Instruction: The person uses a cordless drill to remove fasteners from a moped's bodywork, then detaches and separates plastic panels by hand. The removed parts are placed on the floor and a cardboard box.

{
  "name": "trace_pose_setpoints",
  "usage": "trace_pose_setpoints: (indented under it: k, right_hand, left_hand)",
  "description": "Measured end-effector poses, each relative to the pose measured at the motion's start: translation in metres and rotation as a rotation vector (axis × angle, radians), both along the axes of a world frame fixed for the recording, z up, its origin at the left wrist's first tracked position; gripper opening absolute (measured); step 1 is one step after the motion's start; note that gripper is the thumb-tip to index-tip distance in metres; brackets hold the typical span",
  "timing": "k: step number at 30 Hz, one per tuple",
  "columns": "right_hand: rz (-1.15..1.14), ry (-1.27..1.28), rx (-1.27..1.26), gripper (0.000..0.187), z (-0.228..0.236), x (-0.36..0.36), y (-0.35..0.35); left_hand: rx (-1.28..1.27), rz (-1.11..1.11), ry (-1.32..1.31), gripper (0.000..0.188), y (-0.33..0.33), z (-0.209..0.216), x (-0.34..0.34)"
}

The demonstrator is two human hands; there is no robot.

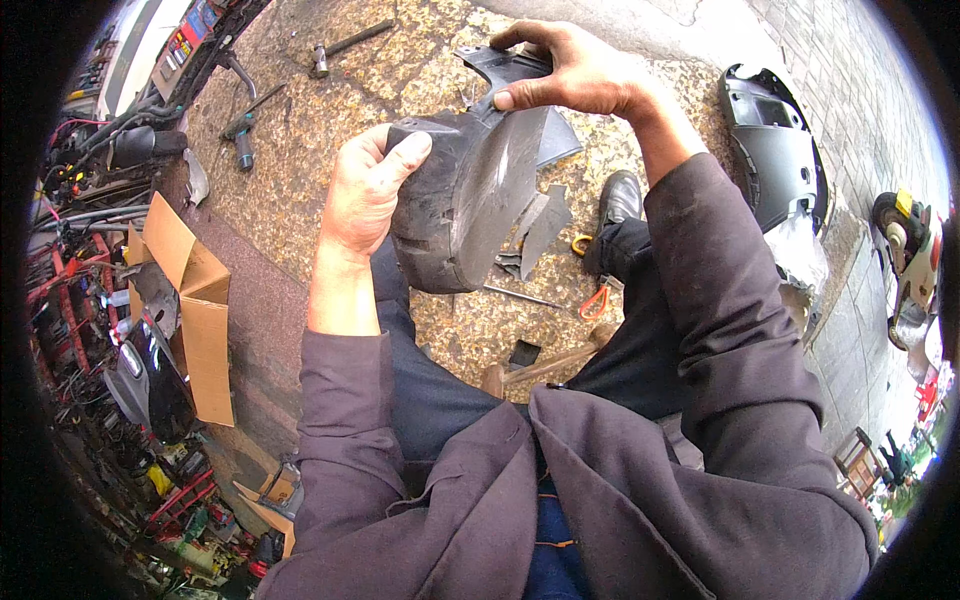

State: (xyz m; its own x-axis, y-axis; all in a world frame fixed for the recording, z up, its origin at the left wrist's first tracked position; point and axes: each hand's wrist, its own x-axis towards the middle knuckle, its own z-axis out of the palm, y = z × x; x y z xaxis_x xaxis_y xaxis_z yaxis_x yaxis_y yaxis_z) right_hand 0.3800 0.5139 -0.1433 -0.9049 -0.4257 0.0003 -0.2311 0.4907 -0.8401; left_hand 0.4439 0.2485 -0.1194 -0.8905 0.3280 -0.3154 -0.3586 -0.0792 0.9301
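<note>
You hold the black plastic part [455, 205] above the speckled floor [285, 215]. The fingers of your left hand [366, 192] grip its left edge, those of your right hand [582, 75] its upper end; a hammer [350, 43] lies farther off.

Readable text: we find none. Multicoloured panel [187, 45], upper left: we see red, yellow and blue patches, too small to read. Yellow piece [904, 203] by the wheel [887, 218], far right: we make out colour only, any lettering being too small.
</note>
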Motion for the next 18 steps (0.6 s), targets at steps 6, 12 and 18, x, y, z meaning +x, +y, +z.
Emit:
trace_pose_setpoints:
  k: [6, 12, 18]
  right_hand:
    - [0.009, -0.18, -0.192, 0.071, 0.004, 0.0, 0.006]
    - [0.014, -0.001, -0.092, 0.074, 0.001, 0.0, 0.001]
    - [0.005, 0.015, -0.019, 0.077, 0.008, 0.005, -0.004]
  left_hand:
    - [0.016, 0.023, -0.01, 0.017, -0.002, -0.002, 0.0]
    - [0.032, 0.026, 0.011, 0.018, -0.002, -0.005, 0.0]
    - [0.003, 0.039, 0.043, 0.015, -0.001, -0.005, 0.0]
